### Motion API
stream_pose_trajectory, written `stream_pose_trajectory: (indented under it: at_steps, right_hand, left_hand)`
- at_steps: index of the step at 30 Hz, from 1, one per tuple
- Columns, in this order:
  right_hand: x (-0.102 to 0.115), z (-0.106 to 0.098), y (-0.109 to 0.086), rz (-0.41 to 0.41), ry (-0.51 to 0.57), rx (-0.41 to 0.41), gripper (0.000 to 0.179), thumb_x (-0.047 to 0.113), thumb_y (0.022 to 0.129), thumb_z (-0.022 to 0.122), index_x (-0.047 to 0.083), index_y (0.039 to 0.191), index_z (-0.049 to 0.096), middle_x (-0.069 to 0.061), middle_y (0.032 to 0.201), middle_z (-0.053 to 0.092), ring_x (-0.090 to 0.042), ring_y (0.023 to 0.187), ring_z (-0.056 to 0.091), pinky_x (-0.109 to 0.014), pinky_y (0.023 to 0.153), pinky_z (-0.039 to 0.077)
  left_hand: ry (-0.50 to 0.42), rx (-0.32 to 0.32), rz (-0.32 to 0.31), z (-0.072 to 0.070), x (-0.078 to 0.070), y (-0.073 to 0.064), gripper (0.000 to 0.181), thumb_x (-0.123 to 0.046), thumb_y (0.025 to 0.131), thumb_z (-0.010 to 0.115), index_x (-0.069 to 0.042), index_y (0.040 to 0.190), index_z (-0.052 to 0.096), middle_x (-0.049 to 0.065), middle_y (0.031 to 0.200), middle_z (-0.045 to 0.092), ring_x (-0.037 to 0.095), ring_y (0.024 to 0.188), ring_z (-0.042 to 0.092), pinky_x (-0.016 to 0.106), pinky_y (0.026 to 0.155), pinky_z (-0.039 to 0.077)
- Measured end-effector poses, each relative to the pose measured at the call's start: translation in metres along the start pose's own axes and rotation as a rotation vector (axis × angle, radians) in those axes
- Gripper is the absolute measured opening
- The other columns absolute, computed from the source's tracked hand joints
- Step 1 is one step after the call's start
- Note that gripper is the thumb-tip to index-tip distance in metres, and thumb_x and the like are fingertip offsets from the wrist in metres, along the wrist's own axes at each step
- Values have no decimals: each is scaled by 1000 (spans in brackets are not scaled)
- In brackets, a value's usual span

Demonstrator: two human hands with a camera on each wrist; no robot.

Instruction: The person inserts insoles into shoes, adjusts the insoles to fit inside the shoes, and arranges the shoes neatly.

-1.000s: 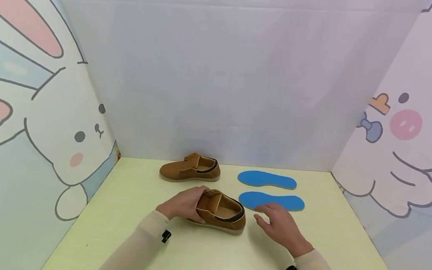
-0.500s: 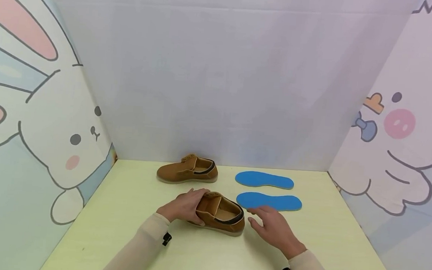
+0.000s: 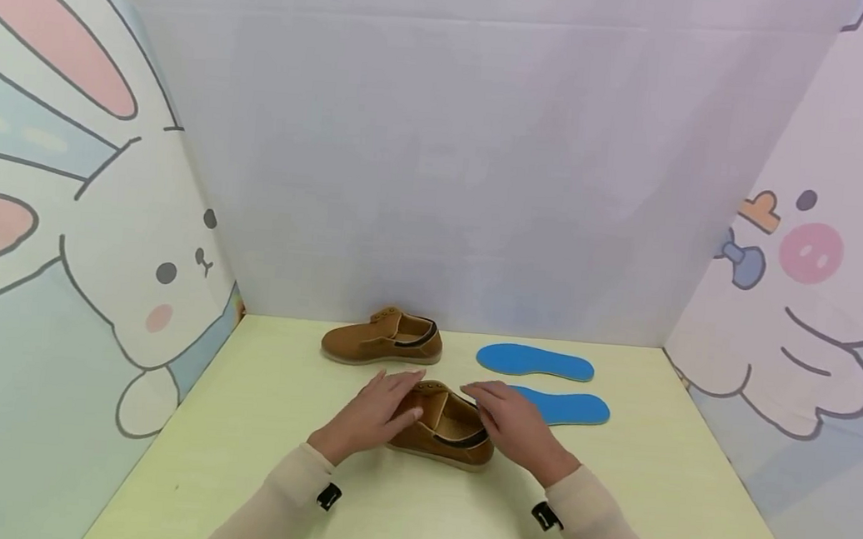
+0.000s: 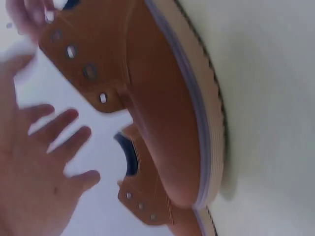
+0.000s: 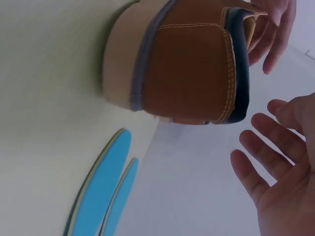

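Observation:
A brown lace-up shoe (image 3: pixel 437 448) without laces sits upright on the table, its toe to the left. My left hand (image 3: pixel 367 419) hovers by its front half; the left wrist view shows the fingers spread and apart from the shoe's upper (image 4: pixel 160 113). Near the heel (image 5: pixel 184 66) is my right hand (image 3: pixel 521 430), fingers extended with a gap to the shoe in the right wrist view. Neither hand holds anything. The nearer blue insole (image 3: pixel 578 408) lies behind my right hand, which hides part of it.
Further back stands a matching brown shoe (image 3: pixel 357 344), toe left. To its right lies a second blue insole (image 3: pixel 534 361), parallel to the first. A pale back wall (image 3: pixel 453 179) and cartoon-printed side walls bound the table (image 3: pixel 193 453).
My left hand has let go of the near shoe and its fingers have straightened. My right hand has moved left to the shoe's heel. Both shoes and insoles stay in place.

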State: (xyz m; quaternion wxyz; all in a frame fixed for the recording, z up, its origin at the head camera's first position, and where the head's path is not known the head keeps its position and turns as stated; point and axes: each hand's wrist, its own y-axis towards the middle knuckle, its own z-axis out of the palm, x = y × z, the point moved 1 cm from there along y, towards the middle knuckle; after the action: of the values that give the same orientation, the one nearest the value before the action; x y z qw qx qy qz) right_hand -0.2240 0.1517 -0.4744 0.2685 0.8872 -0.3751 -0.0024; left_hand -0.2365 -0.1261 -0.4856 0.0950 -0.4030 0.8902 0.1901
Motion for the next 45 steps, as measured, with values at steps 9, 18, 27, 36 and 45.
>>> stream_pose_trajectory:
  at_steps: [9, 18, 27, 36, 45]
  right_hand:
    - [3, 21, 33, -5, -42, 272, 46, 14, 103, 60, 9, 148, 53, -7, 146, 55, -26, 133, 53, -42, 102, 49]
    - [-1, 28, 34, 52, -39, 249, 47, 21, 105, 57, 11, 150, 51, -7, 141, 60, -26, 125, 59, -43, 94, 54]
    - [3, 28, 37, 172, -41, 282, 51, 17, 103, 57, 11, 152, 49, -12, 131, 66, -30, 107, 66, -37, 63, 53]
    - [-3, 36, 36, 271, -33, 368, 52, 23, 104, 53, 13, 155, 45, -11, 122, 69, -25, 93, 66, -33, 54, 43]
    - [-9, 43, 36, 395, 86, 474, 64, 8, 90, 55, 13, 153, 48, -2, 94, 67, -14, 54, 38, -31, 47, 27]
  left_hand:
    - [-3, -33, 13, 8, -11, 3, 14, -22, 103, 64, -15, 110, 74, -6, 99, 71, 3, 86, 64, 25, 77, 55]
    - [-63, 76, 71, 8, -14, -7, 14, -18, 98, 71, -17, 111, 74, -9, 104, 68, 2, 91, 60, 20, 79, 52]
    - [-35, 93, 179, 12, -15, -14, 18, -18, 96, 74, -22, 114, 75, -11, 109, 64, 0, 96, 58, 13, 84, 48]
    - [-54, 75, 273, 16, -11, -16, 28, -13, 93, 75, -20, 120, 71, -7, 114, 59, 4, 98, 61, 11, 87, 46]
    - [4, 55, 265, 18, -12, -12, 28, -18, 90, 80, -19, 114, 67, -7, 112, 55, 6, 94, 61, 12, 82, 47]
